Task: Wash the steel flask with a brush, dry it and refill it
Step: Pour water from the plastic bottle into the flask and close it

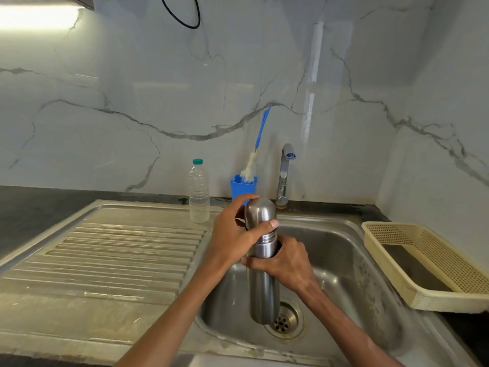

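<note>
Left of the sink basin (352, 250), a clear water bottle (199, 192) shows no readable label. Over the basin, your left hand (232, 234) wraps the steel flask's cap (260, 211); your right hand (285, 263) grips the steel flask (262, 292) upright. Behind stands the bottle brush (254, 160); right, a beige basket (423, 263).

There is one steel flask (262, 282) in the lower centre of the frame, and it has one domed cap (259, 211). Two hands are on it: one left hand (232, 235) and one right hand (284, 262). At the back centre stand one plastic bottle (198, 192), one blue holder (242, 187) and one brush (255, 154). There is one tap (284, 176), one sink (352, 263) with one drain (284, 320), and one basket (428, 263) at the right.
</note>
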